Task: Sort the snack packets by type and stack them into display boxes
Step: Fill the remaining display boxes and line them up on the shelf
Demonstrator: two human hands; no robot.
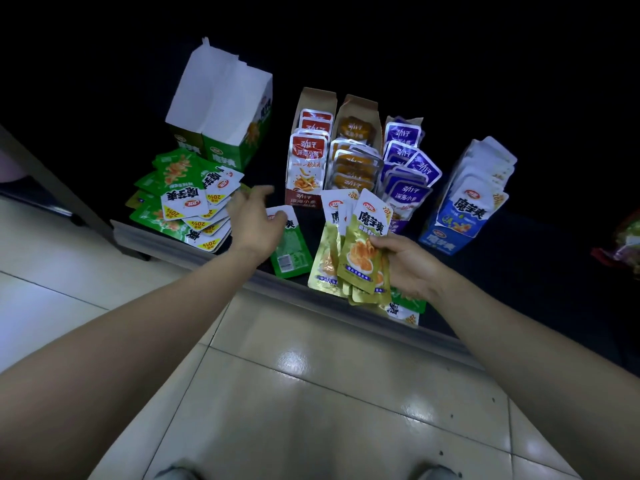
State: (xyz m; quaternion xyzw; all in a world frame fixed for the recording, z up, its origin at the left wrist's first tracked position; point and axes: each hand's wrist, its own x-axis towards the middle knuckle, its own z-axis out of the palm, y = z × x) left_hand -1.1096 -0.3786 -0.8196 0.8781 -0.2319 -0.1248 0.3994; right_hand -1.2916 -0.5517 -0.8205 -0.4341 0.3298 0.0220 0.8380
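Five upright cardboard display boxes, the green box, red box, orange box, purple box and blue box, stood in a row across the dark table. By its left edge lay a heap of glossy green packets, too overlapped to count. Above the near edge, the right hand gripped a fan of at least four gold packets, while the left hand, fingers loosely extended, hovered over one flat green packet.

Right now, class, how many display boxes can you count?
5: green box far left; red box, orange box, purple box mid-row; blue box right. Others may be hidden.
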